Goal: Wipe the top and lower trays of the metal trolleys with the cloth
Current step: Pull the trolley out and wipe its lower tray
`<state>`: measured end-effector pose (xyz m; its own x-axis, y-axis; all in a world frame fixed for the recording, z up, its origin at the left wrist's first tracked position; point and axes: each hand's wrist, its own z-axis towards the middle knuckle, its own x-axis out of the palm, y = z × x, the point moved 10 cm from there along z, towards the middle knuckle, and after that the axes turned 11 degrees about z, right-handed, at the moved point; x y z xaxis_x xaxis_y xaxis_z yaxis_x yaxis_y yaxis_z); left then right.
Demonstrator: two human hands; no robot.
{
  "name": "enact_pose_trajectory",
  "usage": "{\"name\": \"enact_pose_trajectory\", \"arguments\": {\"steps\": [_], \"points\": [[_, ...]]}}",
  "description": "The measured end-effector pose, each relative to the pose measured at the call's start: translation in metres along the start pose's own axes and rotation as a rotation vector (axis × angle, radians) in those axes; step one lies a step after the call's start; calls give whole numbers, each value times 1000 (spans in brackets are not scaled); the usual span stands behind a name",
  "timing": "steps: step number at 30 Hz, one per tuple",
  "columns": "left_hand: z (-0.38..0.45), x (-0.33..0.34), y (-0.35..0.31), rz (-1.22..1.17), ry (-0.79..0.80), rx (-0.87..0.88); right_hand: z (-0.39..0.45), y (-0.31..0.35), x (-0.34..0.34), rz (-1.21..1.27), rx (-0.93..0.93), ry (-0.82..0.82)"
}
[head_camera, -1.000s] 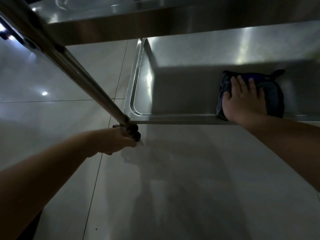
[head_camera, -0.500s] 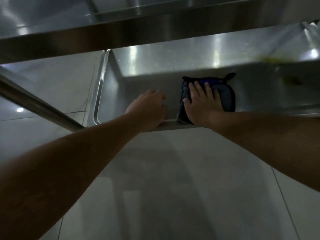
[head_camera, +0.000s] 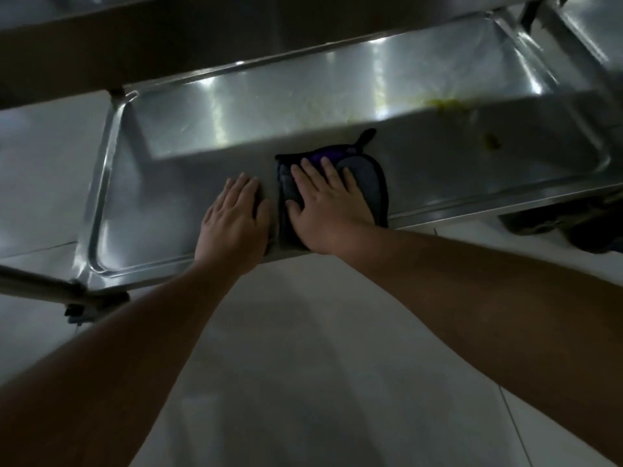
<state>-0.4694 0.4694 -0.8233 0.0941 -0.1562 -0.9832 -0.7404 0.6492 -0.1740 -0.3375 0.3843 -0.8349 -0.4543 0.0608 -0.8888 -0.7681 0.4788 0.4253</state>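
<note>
Moved: my left hand point(head_camera: 236, 220) has left the trolley leg and now lies flat on the lower tray point(head_camera: 188, 183), beside the cloth point(head_camera: 367, 183).
Right hand point(head_camera: 327, 203): fingers spread, pressing the cloth at frame centre.
Tray contents: yellow-green residue point(head_camera: 448, 104) at upper right.

the near part of the cloth point(head_camera: 371, 183) is covered by the right hand point(head_camera: 323, 203). the lower tray point(head_camera: 202, 136) is cut off at the right edge. the yellowish smears point(head_camera: 445, 104) on it are blurred. a dark shape point(head_camera: 573, 224) under the tray's right end cannot be identified. both forearms are cropped by the frame.
</note>
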Motion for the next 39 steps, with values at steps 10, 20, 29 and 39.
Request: {"name": "enact_pose_trajectory", "arguments": {"steps": [10,20,29,39], "points": [[6,0,5,50,17,-3,-31,-133,-72,-93,-60,-7],[1,3,-22,62,-51,-35,-52,-253,-129,-115,140,-94],[3,11,-19,124,-63,-17,-27,-309,-144,-8,550,-176],[2,11,-23,119,-50,-50,48,6,-22,-65,-243,72]]}}
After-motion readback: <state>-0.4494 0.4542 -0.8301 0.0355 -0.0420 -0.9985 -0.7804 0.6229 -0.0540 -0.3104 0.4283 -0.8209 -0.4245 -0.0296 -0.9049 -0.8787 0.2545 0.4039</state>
